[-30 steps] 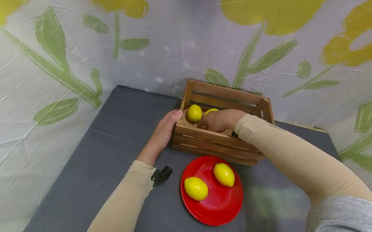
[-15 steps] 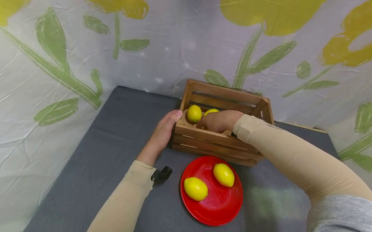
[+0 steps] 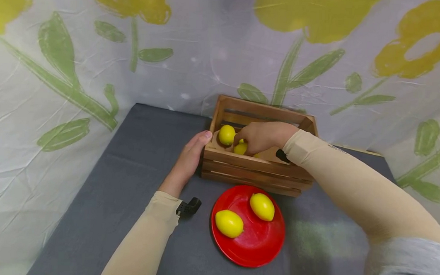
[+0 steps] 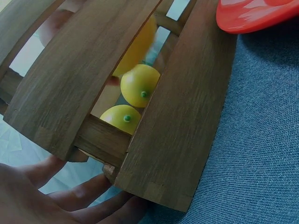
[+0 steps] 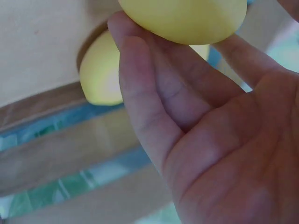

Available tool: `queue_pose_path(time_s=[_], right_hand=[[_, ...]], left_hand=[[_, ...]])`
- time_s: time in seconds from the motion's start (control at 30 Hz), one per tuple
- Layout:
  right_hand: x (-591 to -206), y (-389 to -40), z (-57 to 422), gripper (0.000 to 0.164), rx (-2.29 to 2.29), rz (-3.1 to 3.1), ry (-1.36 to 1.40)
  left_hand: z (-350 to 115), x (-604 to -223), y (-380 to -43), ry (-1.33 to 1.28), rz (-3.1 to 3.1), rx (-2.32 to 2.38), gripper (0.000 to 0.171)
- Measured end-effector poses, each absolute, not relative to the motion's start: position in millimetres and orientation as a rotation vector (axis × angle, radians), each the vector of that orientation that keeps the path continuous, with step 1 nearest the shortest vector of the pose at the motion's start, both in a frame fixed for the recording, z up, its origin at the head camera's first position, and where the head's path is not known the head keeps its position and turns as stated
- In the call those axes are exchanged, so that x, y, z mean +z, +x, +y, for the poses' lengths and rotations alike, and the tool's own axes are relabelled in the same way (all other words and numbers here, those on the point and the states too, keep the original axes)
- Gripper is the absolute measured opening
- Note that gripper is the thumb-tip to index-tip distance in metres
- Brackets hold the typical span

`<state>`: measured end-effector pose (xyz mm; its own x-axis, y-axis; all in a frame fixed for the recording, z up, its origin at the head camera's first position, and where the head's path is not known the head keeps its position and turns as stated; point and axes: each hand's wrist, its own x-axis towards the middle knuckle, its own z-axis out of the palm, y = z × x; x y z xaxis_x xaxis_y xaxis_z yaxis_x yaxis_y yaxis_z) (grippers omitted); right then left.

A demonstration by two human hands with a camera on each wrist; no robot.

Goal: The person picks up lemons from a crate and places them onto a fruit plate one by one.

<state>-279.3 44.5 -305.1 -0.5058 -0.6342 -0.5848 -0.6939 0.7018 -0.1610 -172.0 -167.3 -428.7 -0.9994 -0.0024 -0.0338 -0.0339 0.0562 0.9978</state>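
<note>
My right hand (image 3: pixel 265 136) is inside a slatted wooden crate (image 3: pixel 255 172), its fingers gripping a lemon (image 5: pixel 187 21). Through the slats in the left wrist view, that held lemon (image 4: pixel 139 49) appears blurred above other lemons (image 4: pixel 140 86). One lemon (image 3: pixel 226 135) sits at the crate's left end, beside my right fingertips. My left hand (image 3: pixel 189 158) holds the crate's left end, thumb at the top rim and fingers along the outside. A red plate (image 3: pixel 251 253) in front of the crate bears two lemons (image 3: pixel 229 224). My right hand partly hides the crate's contents.
The crate stands at the back of a dark grey table (image 3: pixel 128 182), close to a hanging cloth (image 3: pixel 193 69) with printed yellow flowers. The plate lies just in front of the crate, between my forearms.
My right hand has risen a little inside the crate, and a lemon now shows beneath its fingers. The left hand stays on the crate. The head view has shifted slightly.
</note>
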Motion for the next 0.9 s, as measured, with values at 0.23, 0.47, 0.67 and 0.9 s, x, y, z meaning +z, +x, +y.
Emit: queue_pose_path(time_s=[0.23, 0.47, 0.67, 0.9], right_hand=[[-273.5, -262.8, 70.3, 0.059, 0.089, 2.399, -0.982], [-246.7, -244.3, 99.1, 0.058, 0.006, 2.533, -0.941], [-226.4, -225.9, 118.6, 0.055, -0.049, 2.580, -0.954], [-214.1, -196.1, 142.3, 0.050, -0.134, 2.622, -0.945]], left_hand=[[-166.0, -428.2, -172.9, -0.028, 2.264, 2.127, 0.075], [-167.3, -431.5, -173.5, -0.022, 2.285, 2.116, 0.073], [-168.3, -431.6, -173.0, -0.012, 2.278, 2.135, 0.074], [-165.9, -429.4, -172.2, 0.005, 2.273, 2.146, 0.075]])
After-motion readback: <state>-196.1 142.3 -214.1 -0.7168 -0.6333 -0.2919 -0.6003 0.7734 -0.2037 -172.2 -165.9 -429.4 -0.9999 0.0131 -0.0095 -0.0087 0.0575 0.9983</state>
